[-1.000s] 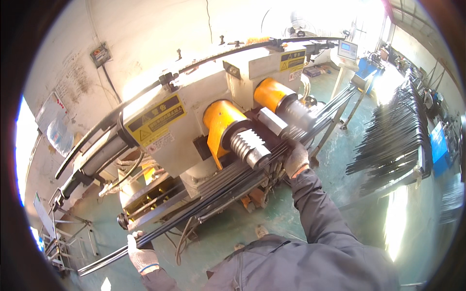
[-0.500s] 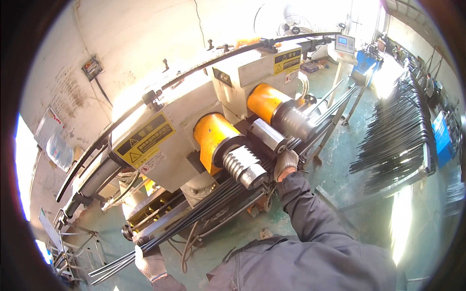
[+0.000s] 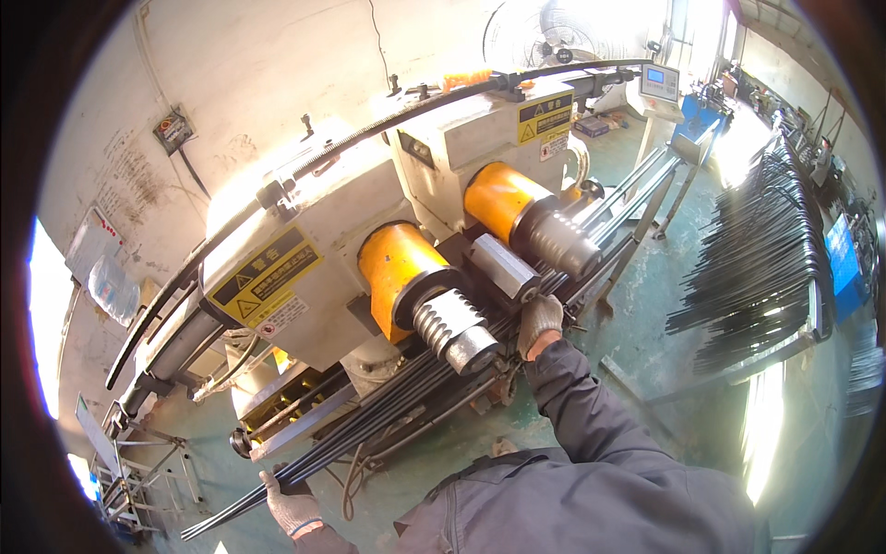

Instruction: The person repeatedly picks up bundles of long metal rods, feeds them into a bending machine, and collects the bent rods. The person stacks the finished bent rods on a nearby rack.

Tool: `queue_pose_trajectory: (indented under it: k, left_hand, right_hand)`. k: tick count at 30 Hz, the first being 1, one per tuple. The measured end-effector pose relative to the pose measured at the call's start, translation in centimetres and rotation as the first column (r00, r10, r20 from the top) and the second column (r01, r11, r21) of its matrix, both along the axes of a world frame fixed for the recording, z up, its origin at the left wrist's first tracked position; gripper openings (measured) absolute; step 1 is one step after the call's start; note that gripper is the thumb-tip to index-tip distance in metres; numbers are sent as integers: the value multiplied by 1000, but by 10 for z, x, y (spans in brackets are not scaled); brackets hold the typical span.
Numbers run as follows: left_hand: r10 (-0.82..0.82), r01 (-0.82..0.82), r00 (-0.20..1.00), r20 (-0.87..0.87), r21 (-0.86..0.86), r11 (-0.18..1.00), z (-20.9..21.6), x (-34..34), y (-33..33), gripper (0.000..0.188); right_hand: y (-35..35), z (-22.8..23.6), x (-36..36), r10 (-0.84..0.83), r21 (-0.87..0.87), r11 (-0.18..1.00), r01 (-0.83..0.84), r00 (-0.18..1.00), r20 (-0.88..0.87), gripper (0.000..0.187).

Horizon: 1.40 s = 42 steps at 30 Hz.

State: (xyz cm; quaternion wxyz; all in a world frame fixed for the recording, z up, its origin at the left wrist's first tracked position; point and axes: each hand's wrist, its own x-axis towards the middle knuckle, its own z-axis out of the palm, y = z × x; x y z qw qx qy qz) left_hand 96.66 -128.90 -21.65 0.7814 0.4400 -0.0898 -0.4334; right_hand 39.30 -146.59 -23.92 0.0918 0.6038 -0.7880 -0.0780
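Observation:
A bundle of long, thin dark metal rods [image 3: 369, 423] slants across the front of a cream machine [image 3: 323, 277]. My left hand [image 3: 293, 508], in a pale knit glove, is closed round the bundle near its lower left end, thumb across it. My right hand [image 3: 541, 323], gloved too, has its fingers curled over the rods farther right, beside the end of a grey hexagonal metal block [image 3: 503, 266]; its fingertips are partly hidden. Between my hands, a grooved steel roller [image 3: 454, 332] sticks out from an orange housing [image 3: 397, 263] above the rods. A second grooved roller [image 3: 563, 245] protrudes behind the block.
A curved black cable track [image 3: 397, 118] spans the machine's top. To the right, a rack carries a large pile of dark rods [image 3: 748, 258]. A control box [image 3: 659, 83] stands at the far end. A metal frame [image 3: 138, 471] stands at left, and a hose [image 3: 351, 485] hangs below the machine.
The rods' left ends have come closer together and shifted slightly right. My left hand has moved a little right with them. My right hand stays by the hexagonal block.

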Motion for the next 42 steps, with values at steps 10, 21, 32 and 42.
queue_pose_trajectory:
  k: [10, 21, 32, 42]
  left_hand:
    - [-13, 13, 1000, 15, -4, 1000, 13, -22, -24, 62]
    - [96, -97, 990, -105, -7, 995, -22, 15, -24, 40]
    - [-96, 96, 994, -57, -9, 995, -5, -63, -41, 36]
    - [63, -59, 995, -82, 60, 996, 2, -32, -47, 38]
  right_hand:
    - [-10, -30, -22, 203, -98, 976, -196, 977, 63, 23]
    - [-8, -52, -22, 183, -358, 928, -100, 961, 206, 18]
    - [-6, -31, 0, 333, 10, 720, 694, -358, 872, 34]
    - [53, 3, -9, 355, -90, 709, 699, -244, 902, 43]
